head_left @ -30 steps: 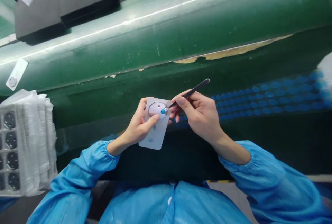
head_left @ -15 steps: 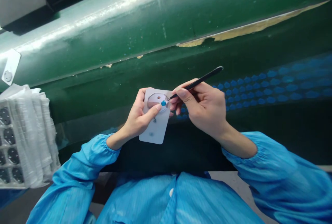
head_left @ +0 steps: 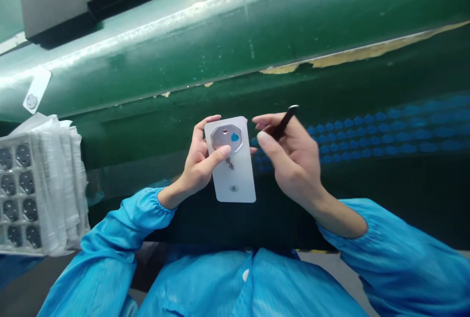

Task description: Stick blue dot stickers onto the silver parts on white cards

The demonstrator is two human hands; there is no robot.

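My left hand grips a white rectangular panel by its left side, thumb lying over the front. In the panel's upper part is an octagonal recess with a small hole, and a blue sticker sits at its right. Dark markings and a small round emblem show lower down. To the right of the panel and apart from it, my right hand is closed around black tweezers. Their tips are hidden by my fingers.
Rows of blue stickers lie on the green worktop to the right. Left stand clear trays with black round parts. Another white panel lies behind them, near a dark grey box. The worktop has a chipped ledge.
The tweezers have come away from the blue sticker, and my right hand has drawn back to the right. The panel has turned more upright, facing me. The camera view has shifted slightly.
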